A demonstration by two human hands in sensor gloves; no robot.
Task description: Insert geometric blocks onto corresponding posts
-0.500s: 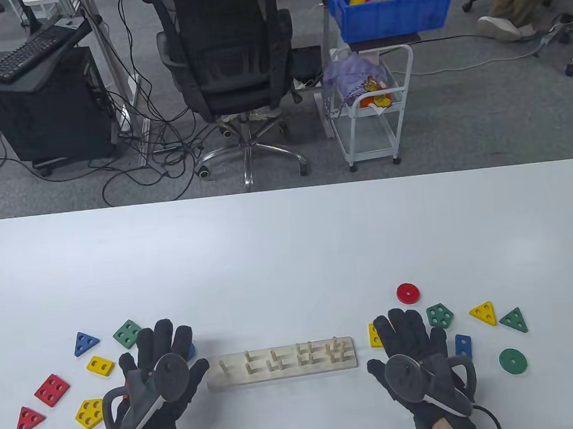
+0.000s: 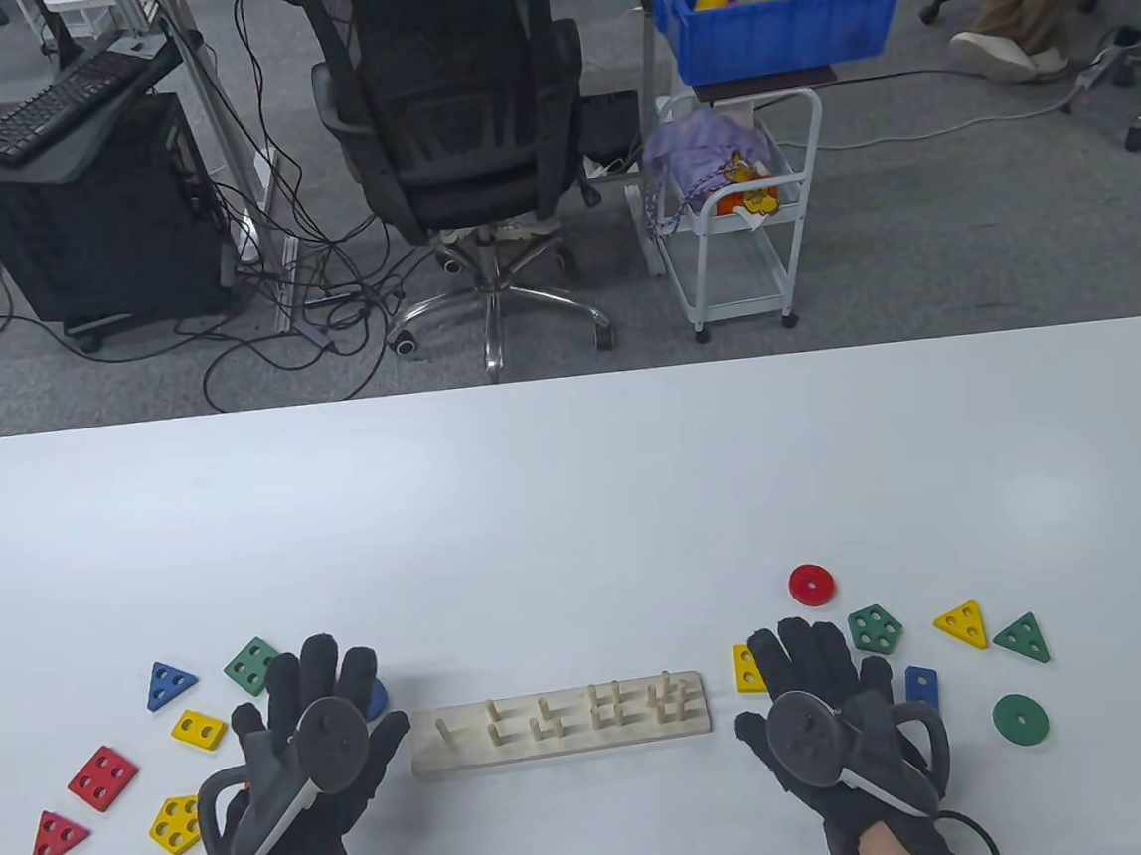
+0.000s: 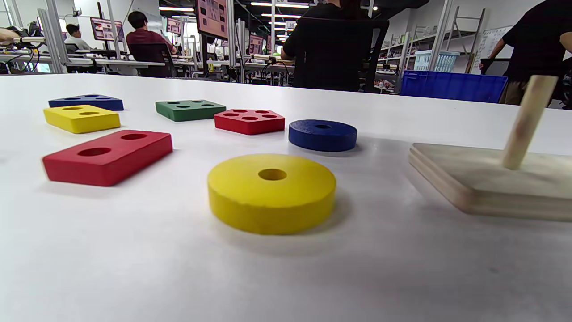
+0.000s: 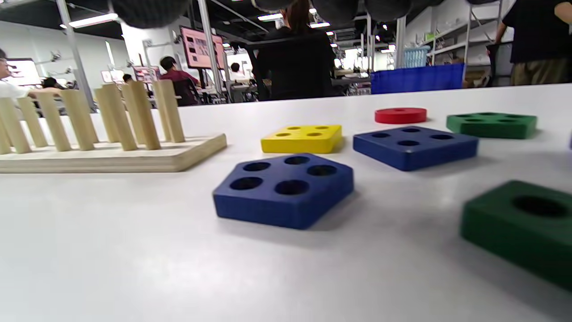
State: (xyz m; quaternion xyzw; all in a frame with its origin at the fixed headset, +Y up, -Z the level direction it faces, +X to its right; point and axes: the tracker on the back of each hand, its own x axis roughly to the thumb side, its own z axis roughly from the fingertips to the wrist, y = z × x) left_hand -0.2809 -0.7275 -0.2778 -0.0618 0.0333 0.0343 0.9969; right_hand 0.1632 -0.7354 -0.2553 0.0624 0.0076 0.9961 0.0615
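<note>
My left hand [image 2: 304,745] lies flat with fingers spread just left of the wooden peg board [image 2: 560,724] on the tabletop [image 2: 577,507], and my right hand [image 2: 835,709] lies the same way just right of it, each grip wide open and holding nothing. Under my left hand lie a yellow ring [image 3: 271,192], a blue ring [image 3: 322,134] and a red rectangle [image 3: 107,155], none held. Under my right lie two blue blocks [image 4: 286,188], not held; beyond them lies one yellow square [image 4: 303,137].
</note>
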